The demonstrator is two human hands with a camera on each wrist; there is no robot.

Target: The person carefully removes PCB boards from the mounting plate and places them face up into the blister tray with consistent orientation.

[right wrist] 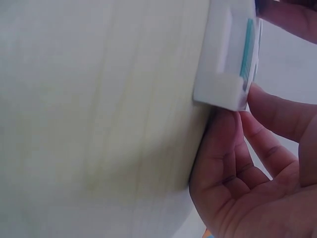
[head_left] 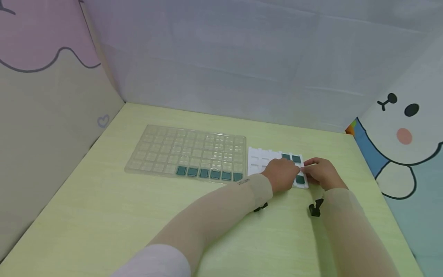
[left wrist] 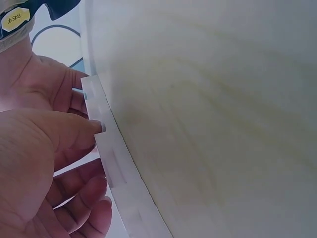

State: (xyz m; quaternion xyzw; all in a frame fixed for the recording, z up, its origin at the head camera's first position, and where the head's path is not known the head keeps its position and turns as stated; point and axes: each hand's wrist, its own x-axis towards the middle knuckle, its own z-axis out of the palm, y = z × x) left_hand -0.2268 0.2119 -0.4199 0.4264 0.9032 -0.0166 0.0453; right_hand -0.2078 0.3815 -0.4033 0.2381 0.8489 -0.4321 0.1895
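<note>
A white compartment tray [head_left: 255,158] lies on the table, with several dark teal square pieces [head_left: 296,158] in its right part. My left hand [head_left: 282,175] reaches over this tray. Its thumb [left wrist: 81,126] touches the tray's side wall at a notch, and the other fingers are bent. Whether it pinches a piece is hidden. At the tray's right end, my right hand [head_left: 322,173] holds the corner between thumb [right wrist: 277,111] and bent fingers. One teal piece [right wrist: 246,49] shows edge-on in a slot there in the right wrist view.
Left of the white tray lies a large clear plastic tray [head_left: 188,152] of many cells, its near row holding several teal pieces [head_left: 204,173]. Fabric walls with printed drawings [head_left: 405,134] stand at the table's back and sides. Black clips [head_left: 315,208] hang from the wrists.
</note>
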